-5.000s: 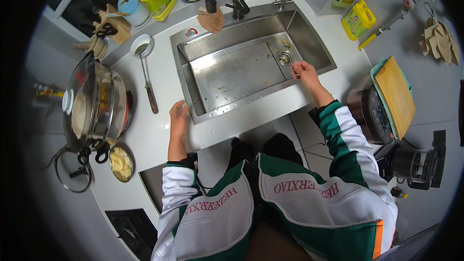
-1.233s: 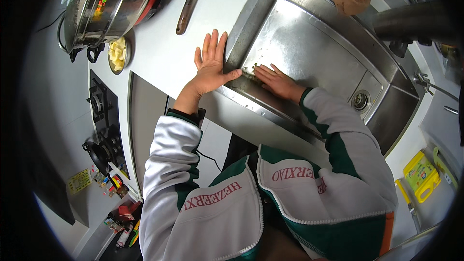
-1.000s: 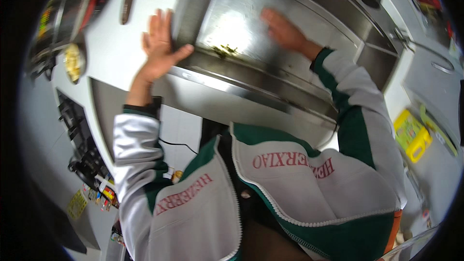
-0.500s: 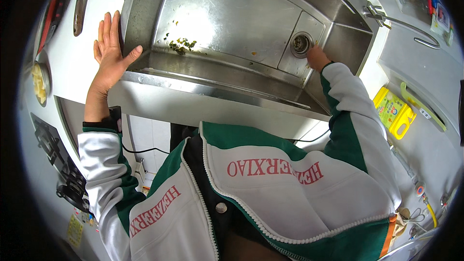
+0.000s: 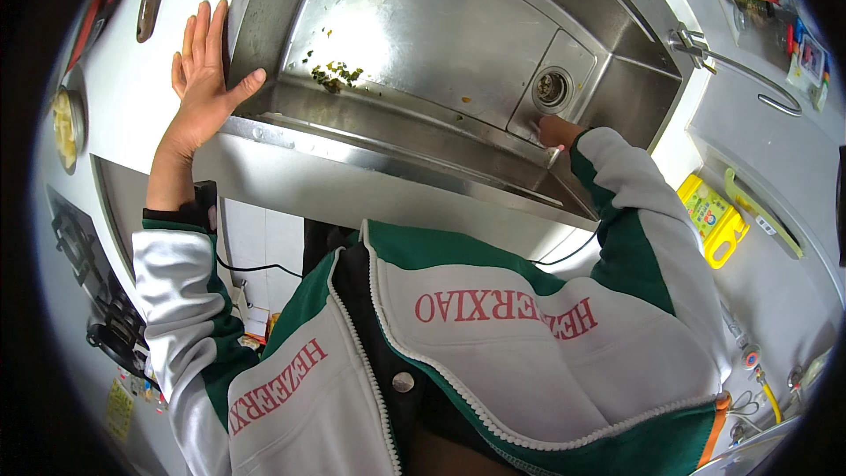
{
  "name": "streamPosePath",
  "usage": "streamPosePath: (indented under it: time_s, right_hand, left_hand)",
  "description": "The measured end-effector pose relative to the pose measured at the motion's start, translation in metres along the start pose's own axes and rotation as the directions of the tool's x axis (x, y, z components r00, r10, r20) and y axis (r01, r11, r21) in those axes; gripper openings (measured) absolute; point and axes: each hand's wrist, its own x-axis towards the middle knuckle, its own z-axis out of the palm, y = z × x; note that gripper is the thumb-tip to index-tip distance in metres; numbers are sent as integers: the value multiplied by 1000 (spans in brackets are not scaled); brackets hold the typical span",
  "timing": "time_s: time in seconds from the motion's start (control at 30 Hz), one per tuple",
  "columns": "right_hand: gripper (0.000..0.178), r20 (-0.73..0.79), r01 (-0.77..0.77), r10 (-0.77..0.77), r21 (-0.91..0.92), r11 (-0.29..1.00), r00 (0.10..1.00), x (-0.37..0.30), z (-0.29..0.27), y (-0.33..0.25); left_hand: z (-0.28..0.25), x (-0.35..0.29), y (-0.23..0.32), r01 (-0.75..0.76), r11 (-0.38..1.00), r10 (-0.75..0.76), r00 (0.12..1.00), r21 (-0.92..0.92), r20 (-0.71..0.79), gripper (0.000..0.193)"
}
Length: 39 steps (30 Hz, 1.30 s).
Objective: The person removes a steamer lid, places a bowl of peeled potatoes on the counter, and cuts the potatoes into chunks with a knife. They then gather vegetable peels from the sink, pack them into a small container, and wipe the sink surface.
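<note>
My left hand (image 5: 205, 84) lies flat on the white counter at the left rim of the steel sink (image 5: 423, 22), fingers stretched out and thumb apart. Down in the sink's right end is my right hand (image 5: 560, 133), just on the near side of the round drain (image 5: 552, 89). Its fingers are bent and drawn together low by the sink floor; what they hold, if anything, is too small to make out. Chopped green scraps (image 5: 335, 77) lie in a small heap towards the sink's left side, and a few tiny bits are scattered on the floor of the basin.
A knife with a brown handle (image 5: 151, 13) lies on the counter at the far left. Near the left edge is a bowl of pale yellow pieces (image 5: 66, 129). To the right are a curved metal faucet (image 5: 758, 68) and a yellow jug (image 5: 712, 219).
My right hand has moved from the drain's right edge to its near side, lower in the view. My left hand stays flat at the rim. The view has shifted slightly.
</note>
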Motion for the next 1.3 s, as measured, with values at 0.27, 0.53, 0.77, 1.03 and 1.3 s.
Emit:
streamPosePath:
  time_s: [0.27, 0.53, 0.77, 1.03, 1.3]
  right_hand:
    - [21, 180, 12, -80, 349, 937, 980, 13, -61, -75]
    - [27, -422, 447, -202, 889, 99, 884, -14, -143, -126]
    - [21, 67, 114, -108, -97, 989, 992, -14, -42, 4]
    - [21, 415, -163, 97, 127, 978, 904, -6, 16, 11]
    - [17, 276, 552, -564, 127, 824, 778, 66, -2, -24]
  left_hand:
    - [3, 0, 0, 12, 1000, -12, 999, 4, -35, 103]
    - [4, 1, 0, 24, 1000, -24, 1000, 11, -19, 101]
    - [7, 0, -5, -23, 999, 25, 999, 30, -45, 101]
    - [9, -1, -6, -37, 998, 40, 998, 53, -44, 102]
    - [6, 0, -3, -41, 999, 42, 998, 34, -52, 103]
